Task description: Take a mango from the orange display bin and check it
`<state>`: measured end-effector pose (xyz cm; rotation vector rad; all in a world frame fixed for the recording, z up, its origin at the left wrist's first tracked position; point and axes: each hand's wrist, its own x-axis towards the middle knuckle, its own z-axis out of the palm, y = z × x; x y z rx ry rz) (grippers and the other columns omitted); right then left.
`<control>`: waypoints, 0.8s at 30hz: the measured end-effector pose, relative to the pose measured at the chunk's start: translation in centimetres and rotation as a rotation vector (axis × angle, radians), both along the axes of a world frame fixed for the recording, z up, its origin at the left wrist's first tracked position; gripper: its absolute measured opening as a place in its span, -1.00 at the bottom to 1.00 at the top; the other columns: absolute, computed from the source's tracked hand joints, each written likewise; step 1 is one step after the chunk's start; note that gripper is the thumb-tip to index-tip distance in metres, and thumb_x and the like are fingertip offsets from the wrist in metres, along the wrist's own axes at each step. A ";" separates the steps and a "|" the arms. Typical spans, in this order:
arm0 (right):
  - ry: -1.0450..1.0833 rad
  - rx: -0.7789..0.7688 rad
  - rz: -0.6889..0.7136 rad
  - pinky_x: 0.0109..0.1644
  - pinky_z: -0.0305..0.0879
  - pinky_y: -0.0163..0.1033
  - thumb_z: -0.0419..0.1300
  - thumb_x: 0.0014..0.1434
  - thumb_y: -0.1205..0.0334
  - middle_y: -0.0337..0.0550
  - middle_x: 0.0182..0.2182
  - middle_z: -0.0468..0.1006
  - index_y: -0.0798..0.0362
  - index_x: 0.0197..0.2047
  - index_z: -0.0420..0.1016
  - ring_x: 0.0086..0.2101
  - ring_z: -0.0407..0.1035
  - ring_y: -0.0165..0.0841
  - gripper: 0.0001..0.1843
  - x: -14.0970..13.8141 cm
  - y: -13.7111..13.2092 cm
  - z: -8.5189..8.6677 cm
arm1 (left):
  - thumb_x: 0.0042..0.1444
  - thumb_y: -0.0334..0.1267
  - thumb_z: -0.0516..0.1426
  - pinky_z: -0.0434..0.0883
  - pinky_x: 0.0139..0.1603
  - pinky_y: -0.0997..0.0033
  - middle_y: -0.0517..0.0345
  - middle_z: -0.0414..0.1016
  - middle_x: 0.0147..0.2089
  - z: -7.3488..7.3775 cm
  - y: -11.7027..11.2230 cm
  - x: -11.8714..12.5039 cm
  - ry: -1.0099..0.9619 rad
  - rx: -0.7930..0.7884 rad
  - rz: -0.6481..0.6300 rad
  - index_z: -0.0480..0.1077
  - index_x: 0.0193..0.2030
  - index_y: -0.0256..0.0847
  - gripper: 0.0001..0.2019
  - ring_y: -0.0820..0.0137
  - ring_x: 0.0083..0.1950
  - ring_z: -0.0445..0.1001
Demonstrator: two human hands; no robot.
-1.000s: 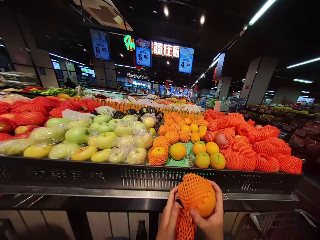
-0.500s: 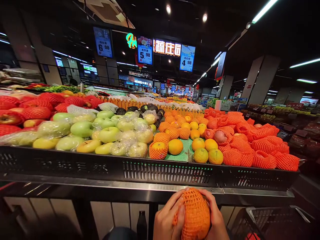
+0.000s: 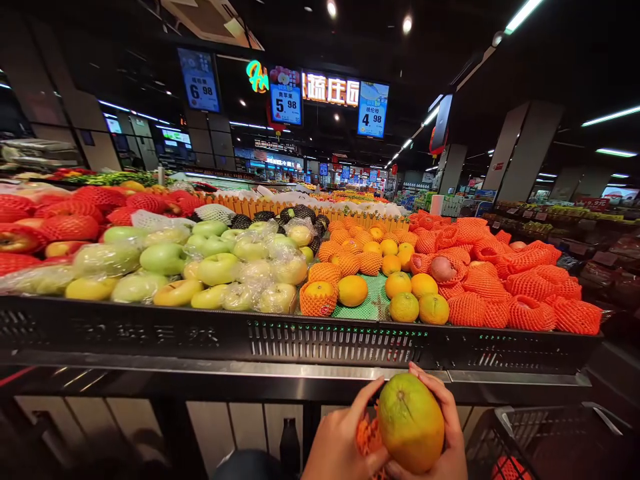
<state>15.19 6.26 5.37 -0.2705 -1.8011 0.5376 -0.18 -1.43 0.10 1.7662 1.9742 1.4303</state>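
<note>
Both hands are low in front of me at the edge of the display. A greenish orange point(image 3: 411, 421) sits between them with its stem end toward me. My right hand point(image 3: 453, 430) wraps round its right side and underside. My left hand point(image 3: 336, 437) is closed on an orange foam net point(image 3: 369, 437), bunched at the fruit's left, and its fingers touch the orange too. The fruit's front is bare; whether the net still covers its back is hidden.
A black display bin point(image 3: 340, 341) with a metal ledge stands ahead, holding oranges point(image 3: 353, 291), green apples point(image 3: 163, 258) and red-netted fruit point(image 3: 484, 283). At lower right is a dark shopping basket point(image 3: 560, 433) with a red-netted fruit point(image 3: 510, 468) inside. Price screens point(image 3: 373, 110) hang above.
The foam net that covered the orange has come off its front and is now bunched in my left hand. The bare green and orange skin shows, and both hands have shifted slightly right.
</note>
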 end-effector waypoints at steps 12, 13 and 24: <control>-0.245 0.072 -0.151 0.29 0.28 -0.71 0.41 0.02 -0.21 -0.26 0.11 0.46 -0.01 0.23 0.22 0.11 0.45 -0.63 -0.15 -1.2 -0.1 -0.4 | -0.07 -0.41 0.02 0.56 -0.08 0.58 0.19 0.54 0.28 -1.8 0.2 0.0 0.046 0.276 0.073 0.05 0.52 0.12 -0.08 0.36 0.06 0.67; -0.235 0.122 -0.216 0.26 0.32 -0.70 0.42 0.00 -0.14 -0.28 0.08 0.48 -0.01 0.21 0.26 0.08 0.46 -0.63 -0.19 -1.4 0.2 0.0 | -0.02 -0.41 0.03 0.56 -0.10 0.59 0.20 0.59 0.21 -1.4 0.1 0.1 0.016 0.269 0.081 0.01 0.53 0.12 -0.10 0.39 0.01 0.68; -0.561 -0.108 -0.307 0.14 0.34 -0.13 0.50 -0.22 -0.07 -0.13 -0.06 0.45 0.10 -0.04 0.37 -0.05 0.35 -0.28 -0.26 -10.6 16.3 12.1 | 0.30 0.07 0.13 0.50 -0.11 0.44 0.42 0.42 -0.36 2.7 -1.5 0.1 -0.376 0.226 0.361 -0.06 0.52 -0.06 -0.24 0.45 -0.42 0.49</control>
